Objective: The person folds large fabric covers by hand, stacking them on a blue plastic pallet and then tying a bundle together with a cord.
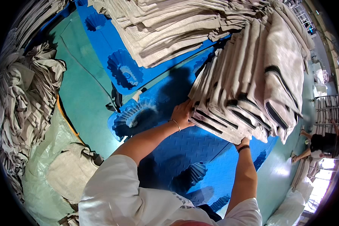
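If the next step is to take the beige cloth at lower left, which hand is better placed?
Left, probably. The left hand is nearer to the cloth; the right hand is farther across. Both touch the folded stack, so left must release first.

The folded covers look like matt, beige woven cloth with a slightly rough, nubby face, trimmed with smoother black fabric edging. Beneath them, the blue pallet is moulded plastic with a low sheen, its deck textured with small raised treads and its recesses ribbed. The green floor is smooth and glossy, the translucent sheeting thin, crinkled, shiny plastic film.
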### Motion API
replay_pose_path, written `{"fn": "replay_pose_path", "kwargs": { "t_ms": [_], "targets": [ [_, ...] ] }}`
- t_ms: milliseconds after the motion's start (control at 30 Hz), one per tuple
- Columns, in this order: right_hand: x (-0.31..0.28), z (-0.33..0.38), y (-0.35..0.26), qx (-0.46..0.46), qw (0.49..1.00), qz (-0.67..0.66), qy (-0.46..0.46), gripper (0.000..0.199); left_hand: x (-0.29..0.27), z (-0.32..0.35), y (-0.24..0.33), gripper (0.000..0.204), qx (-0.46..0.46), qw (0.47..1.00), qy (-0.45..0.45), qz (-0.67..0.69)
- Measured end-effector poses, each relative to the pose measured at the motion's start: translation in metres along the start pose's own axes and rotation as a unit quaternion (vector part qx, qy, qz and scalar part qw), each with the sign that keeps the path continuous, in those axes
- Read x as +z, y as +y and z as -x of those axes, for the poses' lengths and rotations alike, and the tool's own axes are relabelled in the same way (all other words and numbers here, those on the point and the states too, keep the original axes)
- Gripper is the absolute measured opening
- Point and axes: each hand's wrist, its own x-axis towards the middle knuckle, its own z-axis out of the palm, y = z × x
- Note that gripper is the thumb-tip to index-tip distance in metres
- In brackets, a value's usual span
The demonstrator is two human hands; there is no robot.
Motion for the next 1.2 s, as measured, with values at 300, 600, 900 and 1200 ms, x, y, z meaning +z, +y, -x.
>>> {"fn": "replay_pose_path", "kwargs": {
  "t_ms": [300, 600, 900, 1200],
  "targets": [
    [-0.003, -0.015, 0.009, -0.011, 0.997, -0.059, 0.042, 0.043, -0.009, -0.039, -0.026, 0.041, 0.048, 0.992, 0.109, 0.031],
    [0.061, -0.003, 0.049, -0.048, 0.996, -0.076, -0.002, 0.045, -0.038, -0.104, -0.064, 0.038, 0.085, 0.985, 0.018, 0.147],
    [0.101, 0.0, 0.069, -0.011, 0.995, -0.098, 0.018, 0.043, -0.063, -0.21, -0.109, 0.032, 0.022, 0.956, -0.072, 0.283],
    [0.037, 0.084, -0.15, -0.252, 0.857, 0.315, 0.322, 0.039, -0.022, -0.274, -0.036, 0.057, -0.213, 0.917, -0.17, 0.291]
  ]
}}
